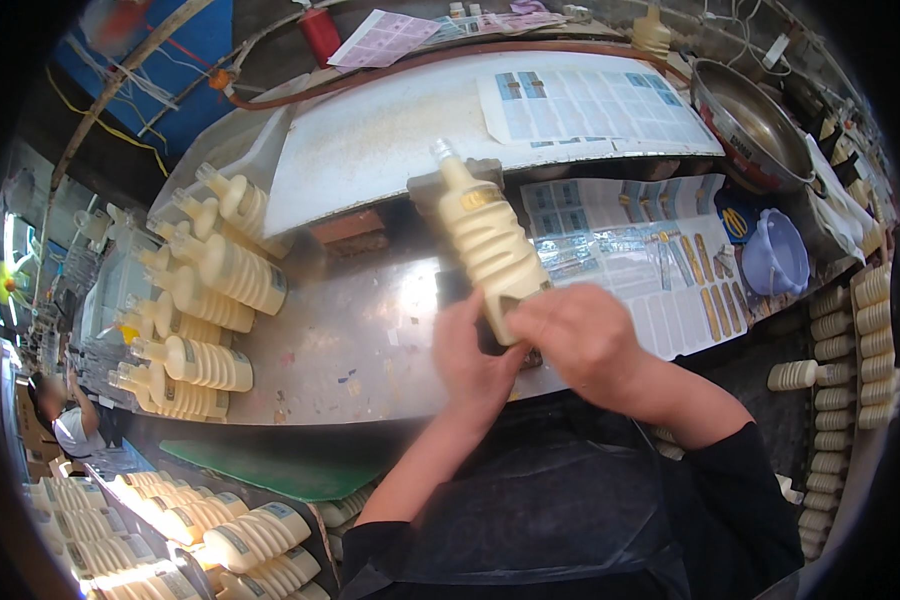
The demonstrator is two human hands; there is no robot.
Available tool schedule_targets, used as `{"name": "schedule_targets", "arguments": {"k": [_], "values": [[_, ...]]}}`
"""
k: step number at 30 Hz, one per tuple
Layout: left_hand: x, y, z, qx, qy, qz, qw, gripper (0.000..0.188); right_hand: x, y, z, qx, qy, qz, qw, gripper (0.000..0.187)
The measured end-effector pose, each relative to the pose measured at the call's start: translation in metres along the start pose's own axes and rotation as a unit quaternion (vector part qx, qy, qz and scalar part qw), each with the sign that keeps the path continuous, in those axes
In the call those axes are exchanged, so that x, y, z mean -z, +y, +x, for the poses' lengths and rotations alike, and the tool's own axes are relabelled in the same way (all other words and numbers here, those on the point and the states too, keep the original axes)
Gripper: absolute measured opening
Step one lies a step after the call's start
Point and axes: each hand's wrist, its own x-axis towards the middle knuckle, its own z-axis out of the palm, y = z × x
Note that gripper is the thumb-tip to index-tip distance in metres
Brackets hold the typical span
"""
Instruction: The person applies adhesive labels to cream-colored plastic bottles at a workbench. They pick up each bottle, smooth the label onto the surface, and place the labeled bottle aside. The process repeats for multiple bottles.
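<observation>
A cream-coloured ribbed bottle with a clear cap lies tilted in front of me, its neck pointing away and its base toward me. Its neck end is over a dark block. My left hand is closed at the base, its thumb along the bottle's left side. Against the lower right side presses my right hand, blurred, with fingers curled together. Whatever may be in those fingers is hidden. A small label shows near the bottle's shoulder.
Similar bottles crowd the metal table's left; more lie lower left and on racks at right. Sticker sheets cover the right side, beside a lavender bucket and a metal basin. A person is far left.
</observation>
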Motion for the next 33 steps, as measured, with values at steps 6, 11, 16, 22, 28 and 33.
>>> {"name": "schedule_targets", "arguments": {"k": [6, 11, 16, 22, 28, 33], "values": [[0.003, 0.000, -0.001, 0.002, -0.001, -0.001, 1.000, 0.071, 0.000, 0.001, -0.004, -0.019, 0.032, -0.016, 0.999, 0.034], [0.001, -0.005, -0.002, -0.006, -0.004, 0.030, 1.000, 0.058, -0.011, -0.018, -0.020, 0.028, -0.003, 0.072, 0.997, 0.030], [0.002, -0.004, -0.001, 0.004, -0.020, 0.017, 1.000, 0.081, 0.000, 0.002, -0.020, -0.168, 0.074, 0.042, 0.982, 0.029], [-0.001, -0.008, -0.005, 0.012, -0.018, 0.014, 1.000, 0.076, -0.015, -0.005, -0.031, 0.012, 0.049, 0.014, 0.999, 0.027], [-0.001, -0.007, -0.007, 0.021, -0.011, 0.028, 0.999, 0.076, 0.000, -0.017, -0.015, -0.020, 0.016, 0.011, 1.000, 0.031], [0.002, -0.014, -0.011, 0.013, -0.026, 0.024, 0.999, 0.080, -0.015, -0.025, -0.021, -0.018, -0.018, 0.044, 0.999, 0.033]]}}
